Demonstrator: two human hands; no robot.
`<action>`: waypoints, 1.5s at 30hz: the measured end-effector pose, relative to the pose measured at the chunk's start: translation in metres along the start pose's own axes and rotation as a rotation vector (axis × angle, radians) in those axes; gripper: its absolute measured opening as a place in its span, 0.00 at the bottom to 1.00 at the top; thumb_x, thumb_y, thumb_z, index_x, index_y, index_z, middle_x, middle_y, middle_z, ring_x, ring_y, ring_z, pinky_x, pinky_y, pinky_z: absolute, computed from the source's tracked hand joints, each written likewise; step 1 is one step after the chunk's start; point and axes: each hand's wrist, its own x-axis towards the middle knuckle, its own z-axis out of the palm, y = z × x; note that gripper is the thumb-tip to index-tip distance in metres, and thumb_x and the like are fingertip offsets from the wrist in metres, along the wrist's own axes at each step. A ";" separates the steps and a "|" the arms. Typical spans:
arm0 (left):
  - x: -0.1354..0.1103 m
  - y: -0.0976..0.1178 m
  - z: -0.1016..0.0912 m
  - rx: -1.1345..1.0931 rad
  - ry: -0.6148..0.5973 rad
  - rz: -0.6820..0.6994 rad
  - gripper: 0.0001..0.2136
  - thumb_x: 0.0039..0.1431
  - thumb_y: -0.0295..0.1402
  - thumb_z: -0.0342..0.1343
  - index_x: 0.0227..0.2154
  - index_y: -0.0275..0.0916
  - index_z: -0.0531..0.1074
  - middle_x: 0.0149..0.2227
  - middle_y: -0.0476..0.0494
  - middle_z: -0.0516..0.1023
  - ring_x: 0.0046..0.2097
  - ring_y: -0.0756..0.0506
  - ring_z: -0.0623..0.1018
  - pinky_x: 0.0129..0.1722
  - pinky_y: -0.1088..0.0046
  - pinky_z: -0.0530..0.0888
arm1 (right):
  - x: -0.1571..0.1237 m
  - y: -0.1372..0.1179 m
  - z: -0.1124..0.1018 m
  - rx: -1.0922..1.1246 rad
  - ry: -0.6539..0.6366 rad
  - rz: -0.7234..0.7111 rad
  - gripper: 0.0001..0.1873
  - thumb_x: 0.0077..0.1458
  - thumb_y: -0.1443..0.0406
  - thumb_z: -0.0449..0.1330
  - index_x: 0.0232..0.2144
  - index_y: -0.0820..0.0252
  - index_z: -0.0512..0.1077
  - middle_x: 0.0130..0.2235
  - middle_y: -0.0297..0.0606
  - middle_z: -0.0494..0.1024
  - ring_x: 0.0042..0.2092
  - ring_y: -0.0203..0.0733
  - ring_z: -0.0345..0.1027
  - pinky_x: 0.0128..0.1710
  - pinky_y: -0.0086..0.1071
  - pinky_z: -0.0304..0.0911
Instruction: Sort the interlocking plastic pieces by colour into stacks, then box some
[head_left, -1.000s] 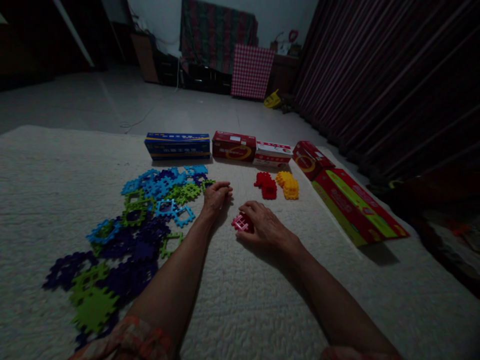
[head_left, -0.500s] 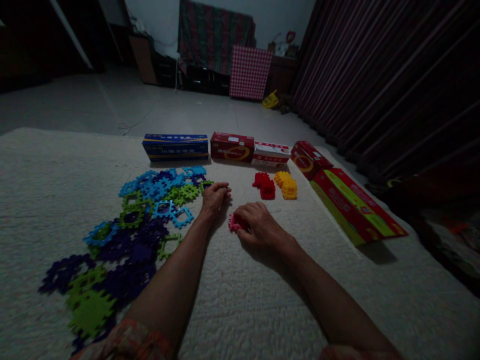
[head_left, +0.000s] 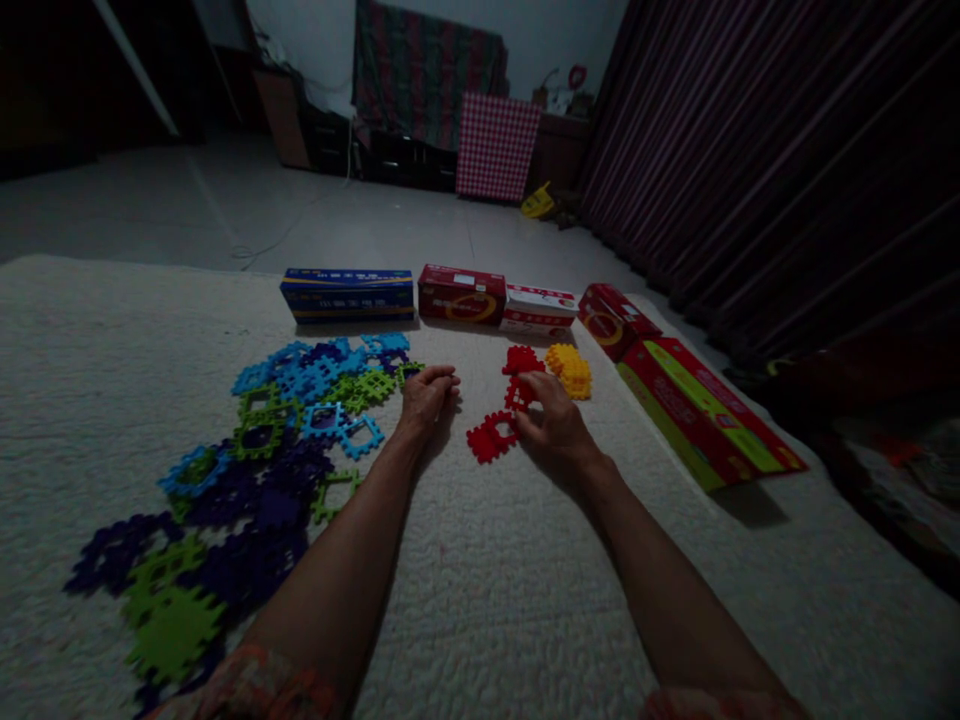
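My right hand [head_left: 557, 416] has its thumb and fingers round the edge of a red interlocking block [head_left: 517, 394], a toothed square with an opening in it. Just below lie more red toothed squares [head_left: 487, 440], flat on the quilted mat and close to the thumb. Behind the fingers sits another small group of red pieces [head_left: 522, 357]. A stack of yellow toothed pieces [head_left: 571, 372] stands right of it. My left hand [head_left: 430, 394] rests on the mat with loosely stretched fingers and nothing in them, beside a green piece [head_left: 409, 373].
Blue, green and purple toothed pieces [head_left: 277, 500] spread over the left of the mat [head_left: 480, 610]. A blue box [head_left: 349, 297], a red box [head_left: 461, 295] and a white-and-red box [head_left: 538, 310] line the back. Red boxes [head_left: 709, 410] stand on the right.
My right hand has moved right and slightly away from me, to the red pieces. The red pieces it had hold of now lie flat on the mat. My left hand stays put.
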 end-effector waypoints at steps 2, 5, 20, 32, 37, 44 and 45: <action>0.000 0.000 0.000 0.001 0.001 0.001 0.12 0.37 0.26 0.60 0.31 0.35 0.76 0.26 0.46 0.79 0.23 0.52 0.74 0.20 0.80 0.68 | -0.003 0.018 -0.001 -0.097 0.060 -0.003 0.29 0.56 0.69 0.56 0.61 0.60 0.65 0.58 0.51 0.72 0.62 0.55 0.62 0.63 0.54 0.58; -0.001 0.000 0.000 -0.002 0.002 0.004 0.13 0.37 0.26 0.59 0.31 0.35 0.76 0.26 0.46 0.79 0.23 0.52 0.74 0.20 0.79 0.68 | -0.006 0.036 -0.003 -0.206 0.099 -0.016 0.28 0.57 0.68 0.56 0.60 0.62 0.65 0.58 0.52 0.72 0.61 0.57 0.63 0.63 0.53 0.57; 0.002 -0.002 -0.001 0.021 -0.004 0.033 0.13 0.36 0.28 0.61 0.30 0.36 0.76 0.26 0.47 0.79 0.23 0.53 0.74 0.21 0.80 0.67 | -0.005 0.056 0.003 -0.299 0.100 -0.140 0.31 0.54 0.71 0.58 0.60 0.61 0.64 0.59 0.52 0.72 0.62 0.58 0.62 0.62 0.55 0.55; -0.001 0.001 0.001 0.005 0.001 0.011 0.13 0.37 0.27 0.59 0.31 0.35 0.76 0.26 0.47 0.78 0.23 0.52 0.73 0.20 0.79 0.67 | -0.003 -0.004 -0.001 0.068 -0.182 -0.115 0.23 0.50 0.74 0.56 0.49 0.58 0.73 0.51 0.45 0.77 0.54 0.50 0.70 0.55 0.46 0.67; -0.003 0.001 0.002 0.001 -0.001 0.004 0.13 0.36 0.27 0.58 0.31 0.35 0.76 0.26 0.47 0.78 0.23 0.52 0.73 0.20 0.79 0.68 | -0.001 -0.026 -0.010 0.145 -0.393 -0.006 0.24 0.51 0.73 0.59 0.51 0.56 0.72 0.52 0.43 0.77 0.52 0.47 0.69 0.55 0.45 0.66; -0.002 0.002 0.002 0.001 -0.012 0.012 0.12 0.36 0.27 0.59 0.30 0.36 0.76 0.26 0.47 0.78 0.23 0.53 0.72 0.20 0.80 0.67 | 0.002 -0.021 -0.012 0.181 -0.402 0.110 0.27 0.50 0.68 0.65 0.54 0.58 0.73 0.48 0.44 0.76 0.47 0.45 0.71 0.50 0.41 0.67; -0.001 0.001 0.001 0.003 -0.013 0.018 0.12 0.37 0.27 0.59 0.30 0.35 0.76 0.26 0.47 0.78 0.23 0.53 0.73 0.21 0.80 0.67 | 0.003 -0.020 -0.011 0.195 -0.404 0.140 0.26 0.50 0.68 0.65 0.53 0.59 0.74 0.47 0.44 0.77 0.46 0.45 0.71 0.49 0.41 0.67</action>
